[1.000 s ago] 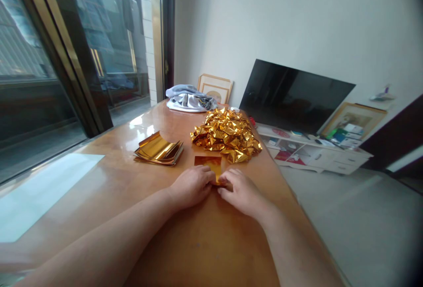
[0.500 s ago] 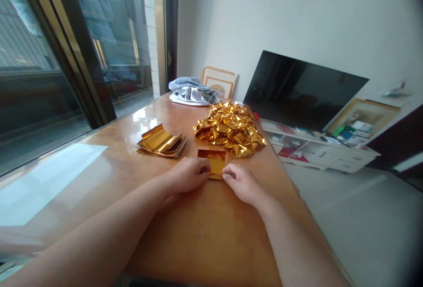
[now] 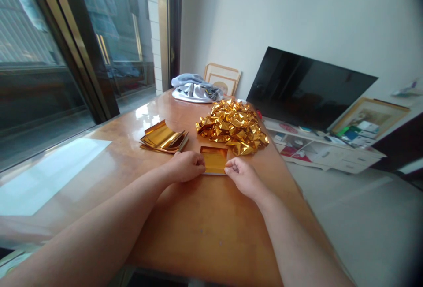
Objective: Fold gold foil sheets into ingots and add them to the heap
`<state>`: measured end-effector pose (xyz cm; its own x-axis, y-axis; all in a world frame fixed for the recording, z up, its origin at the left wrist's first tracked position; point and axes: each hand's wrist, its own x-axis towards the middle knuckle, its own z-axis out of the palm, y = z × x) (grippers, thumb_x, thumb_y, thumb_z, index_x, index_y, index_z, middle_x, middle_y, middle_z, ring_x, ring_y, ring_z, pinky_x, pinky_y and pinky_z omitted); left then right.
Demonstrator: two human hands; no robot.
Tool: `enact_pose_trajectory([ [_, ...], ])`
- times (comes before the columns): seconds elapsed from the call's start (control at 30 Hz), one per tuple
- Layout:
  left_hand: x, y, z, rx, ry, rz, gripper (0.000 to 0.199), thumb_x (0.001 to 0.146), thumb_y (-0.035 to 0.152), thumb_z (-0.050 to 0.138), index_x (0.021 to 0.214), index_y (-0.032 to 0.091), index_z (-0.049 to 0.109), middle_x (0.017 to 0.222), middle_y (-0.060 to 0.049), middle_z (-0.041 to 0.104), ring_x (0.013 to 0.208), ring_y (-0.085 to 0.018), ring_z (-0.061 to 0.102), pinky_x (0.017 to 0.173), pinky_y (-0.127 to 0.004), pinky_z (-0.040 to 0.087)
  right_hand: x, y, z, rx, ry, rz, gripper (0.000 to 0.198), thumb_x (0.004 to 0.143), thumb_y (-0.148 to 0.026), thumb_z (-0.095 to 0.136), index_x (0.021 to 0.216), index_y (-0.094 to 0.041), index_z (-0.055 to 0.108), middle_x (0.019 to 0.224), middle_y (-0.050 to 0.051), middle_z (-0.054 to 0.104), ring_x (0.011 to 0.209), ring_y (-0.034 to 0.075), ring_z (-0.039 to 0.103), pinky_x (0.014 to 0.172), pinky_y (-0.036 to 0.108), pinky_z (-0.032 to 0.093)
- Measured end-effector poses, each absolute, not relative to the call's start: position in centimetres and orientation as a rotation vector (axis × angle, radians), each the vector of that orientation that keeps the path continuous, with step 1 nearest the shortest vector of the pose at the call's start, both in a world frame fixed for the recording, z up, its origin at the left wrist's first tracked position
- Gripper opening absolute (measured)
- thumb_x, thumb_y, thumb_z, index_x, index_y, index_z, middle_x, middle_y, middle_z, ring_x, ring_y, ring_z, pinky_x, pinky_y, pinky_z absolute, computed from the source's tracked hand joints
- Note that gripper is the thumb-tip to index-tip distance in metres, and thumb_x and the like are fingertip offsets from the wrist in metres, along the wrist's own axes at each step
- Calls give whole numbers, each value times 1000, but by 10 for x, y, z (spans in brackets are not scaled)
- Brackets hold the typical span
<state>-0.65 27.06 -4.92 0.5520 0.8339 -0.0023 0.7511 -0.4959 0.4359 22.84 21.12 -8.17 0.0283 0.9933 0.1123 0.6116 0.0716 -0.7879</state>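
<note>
A sheet of gold foil paper [image 3: 214, 159] lies on the table between my hands, its near edge lifted or folded a little. My left hand [image 3: 187, 165] is closed at the sheet's left near corner. At the right near corner, my right hand [image 3: 243, 176] pinches the edge between thumb and fingers. To the left beyond my left hand is a stack of gold foil sheets [image 3: 163, 137], curling upward. Just past the sheet, a heap of folded gold foil pieces [image 3: 236, 124] spreads along the table's right side.
The glossy wooden table [image 3: 185, 229] has a pale sheet [image 3: 56, 172] at left and bundled cloth [image 3: 194, 88] at its far end. Framed pictures [image 3: 223, 77] lean on the wall. A television [image 3: 307, 88] and a white cabinet [image 3: 327, 152] stand beyond the right edge.
My hands have moved apart toward the sheet's two near corners, the left one going left. More of the foil sheet shows between them. The camera view has shifted slightly.
</note>
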Motion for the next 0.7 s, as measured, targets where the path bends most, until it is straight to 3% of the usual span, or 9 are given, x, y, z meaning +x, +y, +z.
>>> enact_pose_trajectory([
  [0.3,-7,271,-49,2467,1374,251,21,80,40,53,73,24,64,72,1,67,67,-17,58,59,-28,27,229,214,-88,-1669,-1653,614,15,81,-35,63,88,-22,62,78,-1,66,68,15,59,62,25,44],
  [0.7,-4,268,-45,2510,1397,193,21,80,40,52,73,24,64,74,-1,68,70,-19,60,63,-30,32,226,214,-90,-1726,-1713,514,14,82,-35,62,89,-23,59,77,-2,66,67,14,60,60,24,41],
])
